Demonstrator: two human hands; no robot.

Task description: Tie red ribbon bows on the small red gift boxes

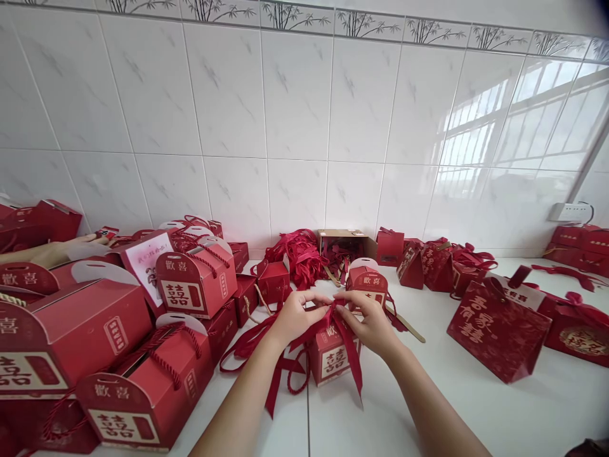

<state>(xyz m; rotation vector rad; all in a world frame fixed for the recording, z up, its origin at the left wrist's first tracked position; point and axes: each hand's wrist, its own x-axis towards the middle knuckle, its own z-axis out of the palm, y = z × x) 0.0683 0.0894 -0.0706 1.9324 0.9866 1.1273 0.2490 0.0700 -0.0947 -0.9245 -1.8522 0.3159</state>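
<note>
1. Left hand (301,315): thumb and forefinger are drawn together in a pinch on the red ribbon (353,365), above the small red box (333,360).
2. Right hand (368,320): thumb and forefinger are likewise closed on the ribbon, just beside the left fingertips. Whether a knot is formed under the fingers cannot be determined.
3. The small box stands upright on the white surface (404,403), midway across it and well forward of its back edge, with a pale character panel on its front. One ribbon tail hangs down that front; more ribbon lies to the left of the box.
4. Directly behind stands a second small box (367,281); a flat gold strip (406,325) lies to its right.
5. Near the back edge, a heap of ribbon (299,257) lies beside an open carton (346,233).
6. Toward the left edge, handled gift boxes (188,365) are stacked; another person's forearm (47,254) reaches in behind them.
7. On the right part, a triangular box (497,330) stands apart from the hands. Toward the back right corner, red cartons (578,251) sit below a white power strip (569,212).
</note>
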